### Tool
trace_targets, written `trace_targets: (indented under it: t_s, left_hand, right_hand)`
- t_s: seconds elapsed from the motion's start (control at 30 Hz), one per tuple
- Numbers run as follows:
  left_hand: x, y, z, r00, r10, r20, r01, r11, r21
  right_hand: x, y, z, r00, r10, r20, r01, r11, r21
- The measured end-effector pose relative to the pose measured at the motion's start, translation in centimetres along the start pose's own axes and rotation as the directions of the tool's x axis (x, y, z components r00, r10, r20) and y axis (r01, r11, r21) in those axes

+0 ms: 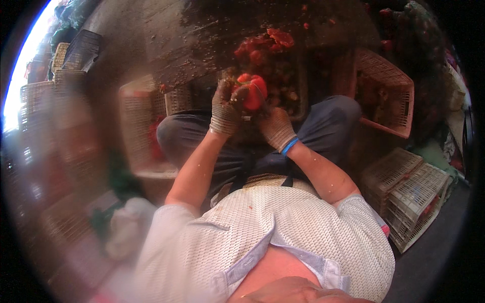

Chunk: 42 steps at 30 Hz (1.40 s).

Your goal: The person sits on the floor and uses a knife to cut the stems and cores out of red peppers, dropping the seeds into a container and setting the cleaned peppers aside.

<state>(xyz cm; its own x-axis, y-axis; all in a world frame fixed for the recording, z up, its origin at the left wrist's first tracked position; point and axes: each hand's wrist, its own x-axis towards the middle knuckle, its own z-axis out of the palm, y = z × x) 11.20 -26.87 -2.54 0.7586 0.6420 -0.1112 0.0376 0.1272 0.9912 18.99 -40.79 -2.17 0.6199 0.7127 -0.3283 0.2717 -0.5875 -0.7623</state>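
My left hand [226,107], in a dirty knitted glove, grips a red bell pepper [253,93] in front of my lap. Its fingers wrap the pepper's left side, near the green stem. Close against the lower right of the pepper is my right hand [277,127], also gloved, with a blue band at the wrist. Those fingers are curled, and a thin dark edge runs along the pepper above them; what they hold is too blurred to name. Just beyond both hands lie red pepper pieces [257,48] above a container of mixed scraps [283,83].
A pinkish plastic crate [399,123] stands beyond my right knee. Pale crates [415,199] are at the lower right. At my left knee is a light crate [151,175] with something red inside. More crates [38,101] stack at far left. Bits litter the dark floor [146,38].
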Motion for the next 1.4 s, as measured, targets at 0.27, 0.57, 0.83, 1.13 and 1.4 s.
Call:
trace_targets:
  t_s: [0.27, 0.57, 0.83, 1.13, 1.4]
  left_hand:
    - [4.9, 1.5, -5.8, 0.950, -0.292, 0.109, 0.282, 0.658, -0.698]
    - [4.6, -10.6, -3.6, 0.871, -0.050, 0.488, 0.056, 0.998, 0.003]
    - [4.9, -10.6, 1.8, 0.856, -0.246, 0.454, 0.237, 0.968, 0.078]
    - [1.3, -9.3, 1.7, 0.662, -0.579, 0.477, 0.344, 0.799, 0.493]
    - [-0.6, -0.2, 3.9, 0.912, -0.208, 0.355, 0.170, 0.976, 0.134]
  right_hand:
    - [0.0, 4.2, 3.9, 0.954, -0.294, -0.063, 0.301, 0.938, 0.174]
    - [0.2, 9.3, -0.3, 0.995, -0.097, 0.004, 0.066, 0.705, 0.706]
    - [0.4, 14.6, -3.2, 0.995, -0.090, 0.039, 0.057, 0.855, 0.515]
    - [-0.1, 12.4, 1.5, 0.950, -0.289, -0.116, 0.311, 0.865, 0.393]
    - [1.0, 6.5, -3.7, 0.811, -0.535, -0.236, 0.546, 0.838, -0.023]
